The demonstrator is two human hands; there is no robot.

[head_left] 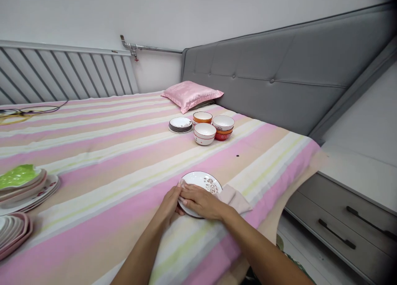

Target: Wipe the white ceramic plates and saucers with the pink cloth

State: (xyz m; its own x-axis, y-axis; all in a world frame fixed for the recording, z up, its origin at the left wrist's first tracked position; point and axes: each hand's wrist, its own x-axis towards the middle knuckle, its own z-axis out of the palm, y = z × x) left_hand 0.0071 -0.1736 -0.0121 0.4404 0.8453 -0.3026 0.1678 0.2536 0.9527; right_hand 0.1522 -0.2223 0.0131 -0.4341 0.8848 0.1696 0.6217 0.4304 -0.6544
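Left hand [169, 205] clamped on plate [203, 181] rim; right hand [201, 202] flat, unclenched, palm down, pressing cloth [235, 199] onto plate.

Bed [108, 153], pink-striped sheet. On it: pink pillow [190, 94] at far end; stack of small plates [180, 124] just beside cluster of bowls [214, 128]; floral plate [200, 180] and beige cloth [235, 197] near edge; platter stacks [27, 189] at left.

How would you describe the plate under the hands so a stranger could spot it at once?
Find the pink striped bed and follow it to the near edge by the grey drawers. There a white plate lies under the right hand, the left hand at its rim, touching a beige cloth. Unlike the stacked plates near the pillow, it lies alone.
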